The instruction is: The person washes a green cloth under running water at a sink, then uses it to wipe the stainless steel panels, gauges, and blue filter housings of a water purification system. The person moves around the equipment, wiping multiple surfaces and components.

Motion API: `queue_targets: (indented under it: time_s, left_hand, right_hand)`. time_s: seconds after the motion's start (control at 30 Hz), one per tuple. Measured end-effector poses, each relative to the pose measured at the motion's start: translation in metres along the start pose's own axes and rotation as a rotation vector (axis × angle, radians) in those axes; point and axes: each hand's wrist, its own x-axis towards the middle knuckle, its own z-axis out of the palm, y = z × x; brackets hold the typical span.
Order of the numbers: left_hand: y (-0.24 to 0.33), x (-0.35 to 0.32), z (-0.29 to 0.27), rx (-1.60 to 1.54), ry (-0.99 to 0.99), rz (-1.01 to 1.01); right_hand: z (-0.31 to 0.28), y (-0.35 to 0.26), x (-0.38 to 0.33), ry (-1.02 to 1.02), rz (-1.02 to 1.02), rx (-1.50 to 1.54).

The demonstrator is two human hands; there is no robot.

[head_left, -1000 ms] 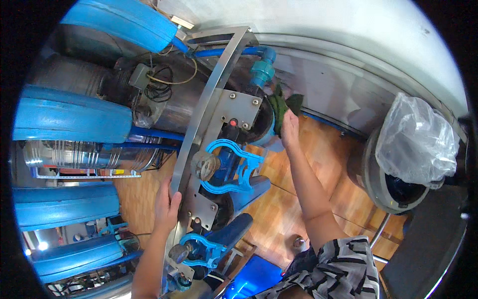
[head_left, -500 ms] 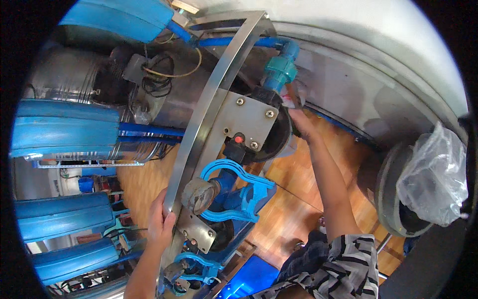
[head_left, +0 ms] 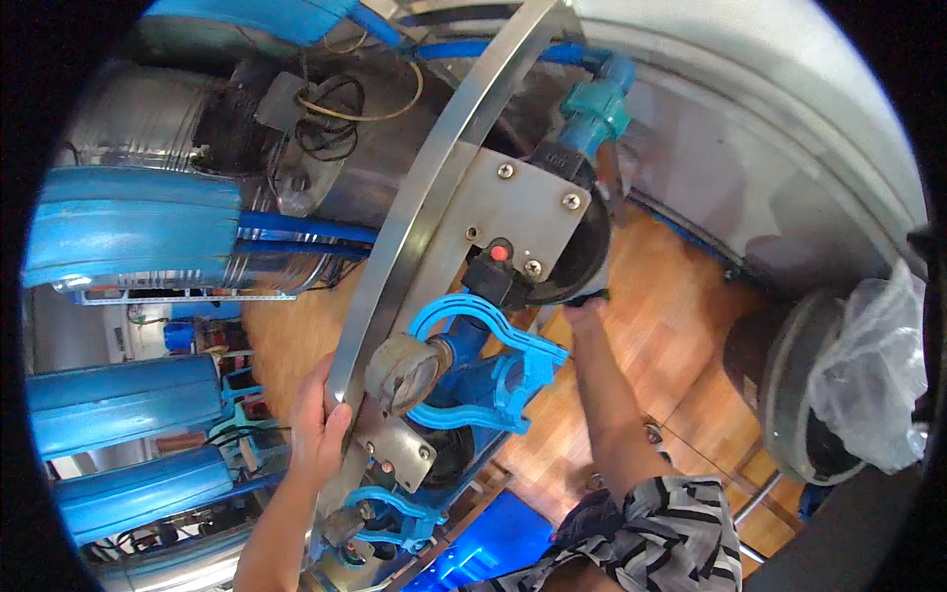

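Observation:
My left hand (head_left: 318, 429) grips the edge of a long steel frame (head_left: 414, 212), thumb on the near side and fingers round its outer face. Mounted on the frame is a water filter unit: a steel plate with screws (head_left: 523, 212), a black filter housing cap (head_left: 582, 252) below it, and a red button (head_left: 499, 254). My right hand (head_left: 586, 310) is beneath the black cap at its lower right edge; its fingers are mostly hidden. Nearer me are a round pressure gauge (head_left: 406, 375) and a blue plastic clamp ring (head_left: 513, 405). A teal pipe union (head_left: 595, 111) joins the top.
Blue-wrapped cylinders (head_left: 128, 222) line the left side. A second blue clamp (head_left: 400, 518) sits lower on the frame. Clear plastic wrap (head_left: 873, 375) covers part of a dark round object (head_left: 804, 385) at right. A blue plastic item (head_left: 493, 543) lies below, over a wood-patterned floor (head_left: 671, 296).
My right hand has come down from beside the pipe union to below the black cap. The view has shifted slightly; my left hand keeps its hold on the frame.

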Motion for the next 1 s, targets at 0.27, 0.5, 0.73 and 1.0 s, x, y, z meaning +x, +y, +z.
queue_targets:
  time_s: [0.27, 0.5, 0.73, 1.0]
  left_hand:
    - [0.007, 0.0, -0.003, -0.012, 0.054, 0.066]
    - [0.001, 0.001, 0.0, 0.03, 0.107, 0.141]
    - [-0.002, 0.001, 0.005, -0.007, 0.171, 0.195]
    - [-0.001, 0.005, 0.0, -0.026, 0.112, 0.197]
  right_hand:
    - [0.068, 0.015, -0.202, -0.237, 0.28, -0.192]
    - [0.121, -0.073, -0.304, -0.534, 0.302, -0.553]
    - [0.147, -0.095, -0.294, -0.693, -0.499, -1.299]
    - [0.185, -0.072, -0.211, -0.58, -0.483, -1.226]
